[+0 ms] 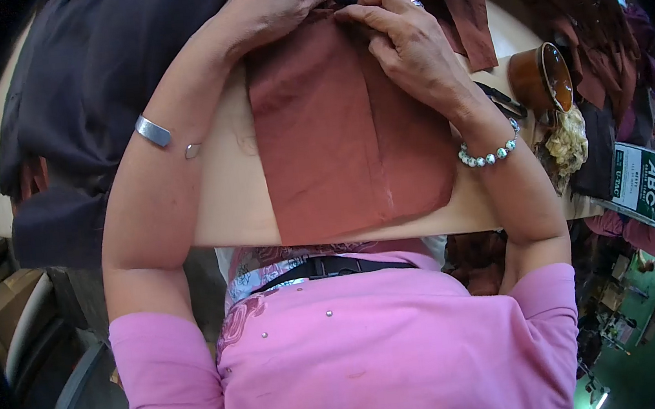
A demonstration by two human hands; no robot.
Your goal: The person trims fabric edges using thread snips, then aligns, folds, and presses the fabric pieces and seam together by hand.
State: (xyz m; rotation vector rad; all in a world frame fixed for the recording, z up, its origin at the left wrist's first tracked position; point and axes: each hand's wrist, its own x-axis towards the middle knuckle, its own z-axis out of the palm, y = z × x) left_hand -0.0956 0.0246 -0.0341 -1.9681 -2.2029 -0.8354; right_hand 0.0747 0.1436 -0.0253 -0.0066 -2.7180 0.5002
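A reddish-brown cloth panel (316,127) lies on the pale tabletop, with a lengthwise seam or crease and its lower end near the front edge. At its top, it meets a dark cloth (88,93) spread over the left side. My left hand (277,6) rests at this join, fingers bent and closed on the dark cloth; its fingertips are partly hidden. Thumb and forefinger of my right hand (410,51) pinch the upper edge of the brown panel, close beside the left fingers. The right hand wears a ring, and a bead bracelet (488,153) circles that wrist.
Right of my right forearm stand a brown glazed pot (528,79), a dark-handled tool (500,99) and a pale crumpled bundle (567,142). A green-and-white ABC packet (641,182) sits at the table's right edge. More brown cloth (585,14) is heaped at the far right.
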